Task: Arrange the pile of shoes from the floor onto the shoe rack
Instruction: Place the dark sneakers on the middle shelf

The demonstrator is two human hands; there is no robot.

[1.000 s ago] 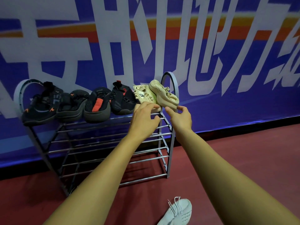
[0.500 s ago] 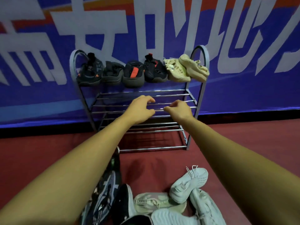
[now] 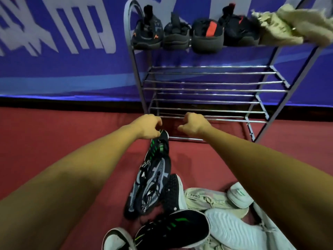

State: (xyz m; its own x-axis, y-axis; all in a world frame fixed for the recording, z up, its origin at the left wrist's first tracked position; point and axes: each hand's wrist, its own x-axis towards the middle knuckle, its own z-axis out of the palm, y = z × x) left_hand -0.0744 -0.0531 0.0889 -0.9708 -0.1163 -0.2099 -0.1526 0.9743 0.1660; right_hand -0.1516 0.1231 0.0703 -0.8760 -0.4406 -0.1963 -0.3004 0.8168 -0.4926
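- Head view, the hands: the left hand (image 3: 149,126) hangs with fingers curled downward right over the toe of a black mesh sneaker with green stripes (image 3: 160,144). Whether it has hold of the shoe cannot be told, since the fingertips are hidden behind the knuckles. The right hand (image 3: 193,124) is loosely curled beside it, holding nothing.
- Head view, the task's things: the pile of shoes (image 3: 189,210) lies on the dark red floor (image 3: 54,134) near the camera, in front of the grey metal-bar shoe rack (image 3: 207,89). The top shelf already carries four black shoes with orange accents (image 3: 194,33) and a pair of beige foam shoes (image 3: 288,26). The lower shelves are bare.
- What could go wrong: the green-striped sneaker lies against a black-and-grey patterned running shoe (image 3: 151,184) with loose laces. A pull by the toe alone could snag those laces and drag the neighbour along, or let the shoe slip from a shallow pinch.
- Further risk: the shelves are thin bars with gaps, so a shoe set down crosswise or too near the front could tip through or off.
- Further risk: the beige pair overhangs the right end of the top shelf, and a knock to the frame might unseat it.
- Around and in the way: a white sneaker sole-up (image 3: 232,230), a pale cream slip-on (image 3: 210,199) and a black-and-white shoe (image 3: 117,239) crowd the near floor. A blue banner with white lettering (image 3: 63,51) stands behind the rack. Nothing blocks the path from the hands to the lower shelves.
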